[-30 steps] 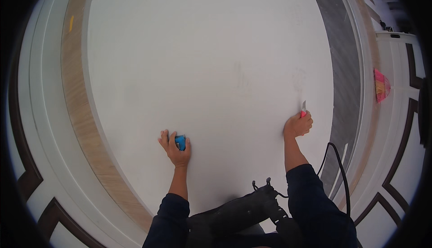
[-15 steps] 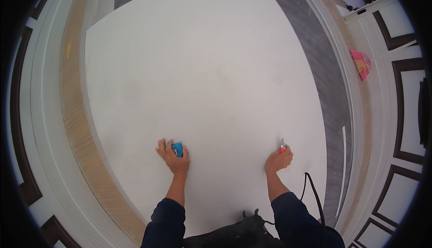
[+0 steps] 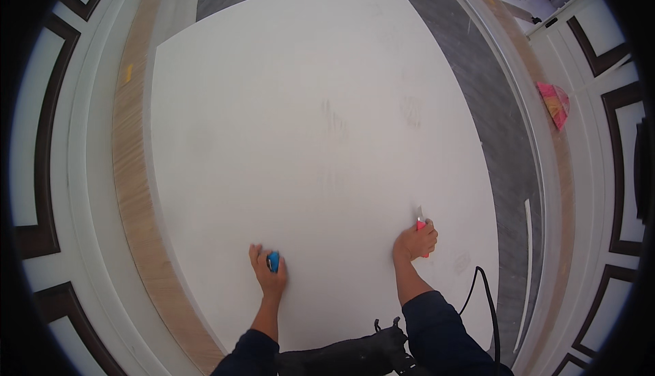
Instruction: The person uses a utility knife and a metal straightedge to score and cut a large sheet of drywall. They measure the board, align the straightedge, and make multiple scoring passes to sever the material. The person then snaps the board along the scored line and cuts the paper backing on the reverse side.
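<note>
A large white board point(image 3: 321, 55) lies flat in front of me. Low on its left half, my left hand point(image 3: 268, 267) rests with its fingers around a small blue tool point(image 3: 273, 262), which looks like a tape measure. Further right, my right hand point(image 3: 416, 238) grips a red-handled utility knife point(image 3: 421, 226), its metal blade pointing away from me, just over the board's surface. Faint smudges mark the board near the middle and right. A black bag-like item point(image 3: 334, 349) is at my body along the lower edge.
Grey flooring point(image 3: 512, 164) borders the board at right and far end, with a pale strip point(image 3: 526, 239) on it. A wooden strip point(image 3: 129, 157) runs along the left. Panelled white sections line both sides. A pink-and-yellow item point(image 3: 552, 103) sits at right; a black cable point(image 3: 488, 294) loops near my right arm.
My right hand, with the knife, has moved toward me and inward. My left hand sits lower in view with the blue tool. My view has shifted, showing more of the board's far end.
</note>
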{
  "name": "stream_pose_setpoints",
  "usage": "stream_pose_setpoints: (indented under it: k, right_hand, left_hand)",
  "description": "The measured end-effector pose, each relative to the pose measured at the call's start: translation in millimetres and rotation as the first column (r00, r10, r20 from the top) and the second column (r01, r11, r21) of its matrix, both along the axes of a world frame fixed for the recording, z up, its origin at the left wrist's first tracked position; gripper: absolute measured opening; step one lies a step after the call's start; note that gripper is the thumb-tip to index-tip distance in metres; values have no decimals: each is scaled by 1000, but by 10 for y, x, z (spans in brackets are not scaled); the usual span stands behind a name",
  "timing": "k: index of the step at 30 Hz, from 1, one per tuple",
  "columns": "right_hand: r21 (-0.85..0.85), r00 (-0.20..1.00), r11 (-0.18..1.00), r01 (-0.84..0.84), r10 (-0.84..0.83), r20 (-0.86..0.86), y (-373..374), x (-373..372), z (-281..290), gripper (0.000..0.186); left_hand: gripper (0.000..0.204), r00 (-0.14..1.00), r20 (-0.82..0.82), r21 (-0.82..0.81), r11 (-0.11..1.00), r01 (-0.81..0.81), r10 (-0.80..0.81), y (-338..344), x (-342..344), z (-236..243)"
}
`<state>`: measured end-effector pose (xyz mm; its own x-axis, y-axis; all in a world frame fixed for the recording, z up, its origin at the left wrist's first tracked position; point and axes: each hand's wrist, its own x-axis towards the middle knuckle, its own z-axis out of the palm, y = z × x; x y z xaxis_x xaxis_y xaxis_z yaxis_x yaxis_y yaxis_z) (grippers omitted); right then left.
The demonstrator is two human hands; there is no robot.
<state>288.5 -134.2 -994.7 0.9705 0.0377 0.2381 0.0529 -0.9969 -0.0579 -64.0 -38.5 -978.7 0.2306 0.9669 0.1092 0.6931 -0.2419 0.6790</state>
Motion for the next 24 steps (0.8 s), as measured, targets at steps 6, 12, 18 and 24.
stream_pose_setpoints:
  k: [6,12,18,24]
  right_hand:
    - [-45,982,998,48,-55,-181,104,68,138,29]
    - [1,999,1000,-23,23,-49,-8,112,46,25]
    - [-10,978,984,-177,177,107,-129,150,81,21]
    - [46,905,911,-410,413,-99,-2086,-55,119,34]
  left_hand:
    - [48,964,-60,124,960,-252,261,-1466,-519,-192]
    - [55,958,-126,166,958,-235,257,-1370,-422,-117]
    - [58,964,-112,141,964,-224,240,-1394,-398,-36]
    - [63,958,-129,121,963,-242,257,-1470,-439,-4]
